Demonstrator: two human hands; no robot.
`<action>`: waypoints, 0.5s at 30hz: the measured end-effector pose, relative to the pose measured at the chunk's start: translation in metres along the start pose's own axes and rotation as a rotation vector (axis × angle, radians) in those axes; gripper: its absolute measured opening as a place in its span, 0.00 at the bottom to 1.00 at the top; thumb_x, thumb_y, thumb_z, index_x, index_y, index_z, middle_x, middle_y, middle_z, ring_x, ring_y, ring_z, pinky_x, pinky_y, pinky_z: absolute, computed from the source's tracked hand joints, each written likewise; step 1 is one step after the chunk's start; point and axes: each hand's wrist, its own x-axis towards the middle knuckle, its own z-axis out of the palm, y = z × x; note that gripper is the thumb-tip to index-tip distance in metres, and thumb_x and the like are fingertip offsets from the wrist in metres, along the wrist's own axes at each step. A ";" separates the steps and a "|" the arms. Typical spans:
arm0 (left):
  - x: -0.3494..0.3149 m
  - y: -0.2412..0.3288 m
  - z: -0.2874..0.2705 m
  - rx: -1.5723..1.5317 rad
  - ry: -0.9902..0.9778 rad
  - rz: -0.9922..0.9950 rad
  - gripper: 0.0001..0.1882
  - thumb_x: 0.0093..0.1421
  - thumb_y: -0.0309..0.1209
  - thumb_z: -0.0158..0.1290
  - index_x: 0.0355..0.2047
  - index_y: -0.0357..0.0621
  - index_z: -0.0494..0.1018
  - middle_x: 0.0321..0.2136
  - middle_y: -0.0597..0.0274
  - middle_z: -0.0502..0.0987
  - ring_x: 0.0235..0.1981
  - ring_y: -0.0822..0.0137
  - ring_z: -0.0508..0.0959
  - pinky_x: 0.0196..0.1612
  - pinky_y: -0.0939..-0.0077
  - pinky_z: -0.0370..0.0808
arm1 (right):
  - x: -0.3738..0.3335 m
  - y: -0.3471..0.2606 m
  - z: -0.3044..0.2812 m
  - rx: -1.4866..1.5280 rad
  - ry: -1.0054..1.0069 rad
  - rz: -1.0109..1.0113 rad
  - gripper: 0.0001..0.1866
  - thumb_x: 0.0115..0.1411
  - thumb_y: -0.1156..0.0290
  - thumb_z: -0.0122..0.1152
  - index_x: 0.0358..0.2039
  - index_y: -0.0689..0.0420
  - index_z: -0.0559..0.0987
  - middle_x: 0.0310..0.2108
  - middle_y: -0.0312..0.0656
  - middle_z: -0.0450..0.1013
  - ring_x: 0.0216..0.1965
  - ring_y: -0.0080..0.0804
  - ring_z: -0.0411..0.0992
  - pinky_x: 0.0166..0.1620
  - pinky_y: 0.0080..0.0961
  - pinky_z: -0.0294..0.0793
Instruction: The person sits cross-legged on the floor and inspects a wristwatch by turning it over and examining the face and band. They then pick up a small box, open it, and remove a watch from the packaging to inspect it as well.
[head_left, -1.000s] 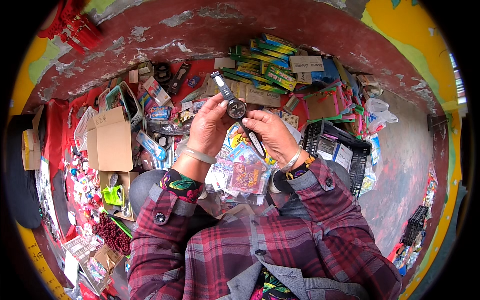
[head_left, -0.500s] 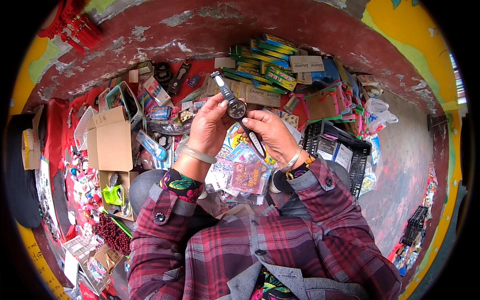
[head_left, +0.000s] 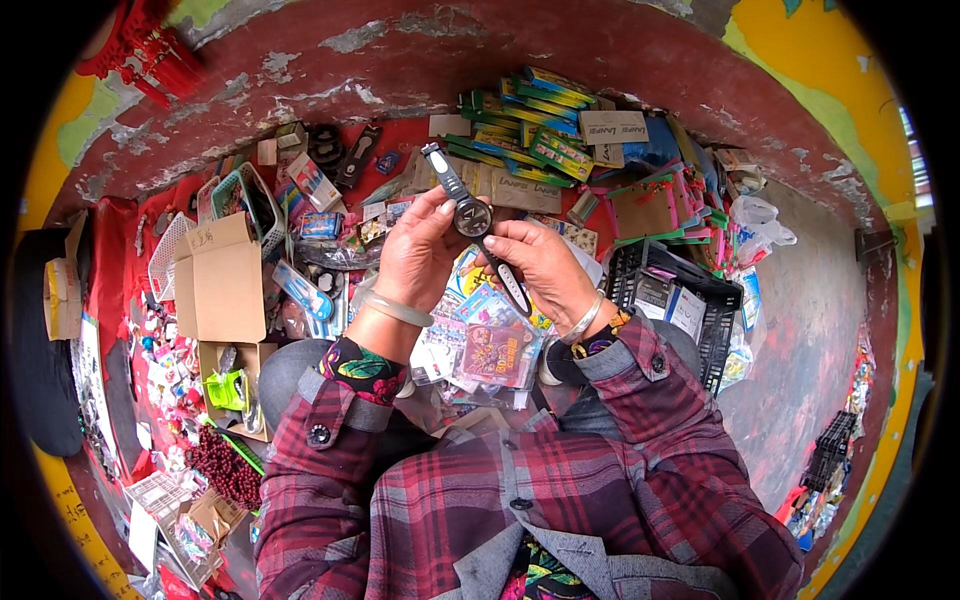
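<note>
A black wristwatch [head_left: 473, 217] with a round dark dial is stretched out slantwise between my two hands, above the middle of the goods. My left hand [head_left: 418, 255] is closed on it at the upper side of the case, fingertips by the strap. On the lower side, my right hand [head_left: 545, 268] pinches the watch where the other strap half meets the case. That strap half hangs down toward me and carries a white oval patch. Flat printed packets [head_left: 495, 357] in clear plastic lie beneath the hands, partly covered by them.
An open cardboard box [head_left: 228, 290] stands at the left, near a green basket [head_left: 262, 205] and dark red beads [head_left: 222, 468]. Green and blue narrow boxes [head_left: 560, 155] are heaped by the wall. A black plastic crate [head_left: 715, 330] sits right of my knees, below pink-edged boards [head_left: 645, 212].
</note>
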 end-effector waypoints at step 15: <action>-0.001 0.000 0.000 0.004 -0.006 0.011 0.18 0.60 0.29 0.46 0.50 0.37 0.63 0.43 0.50 0.73 0.43 0.62 0.75 0.50 0.67 0.69 | 0.000 0.002 0.000 0.009 0.007 0.000 0.09 0.59 0.71 0.51 0.35 0.64 0.74 0.26 0.36 0.72 0.28 0.18 0.68 0.33 0.13 0.67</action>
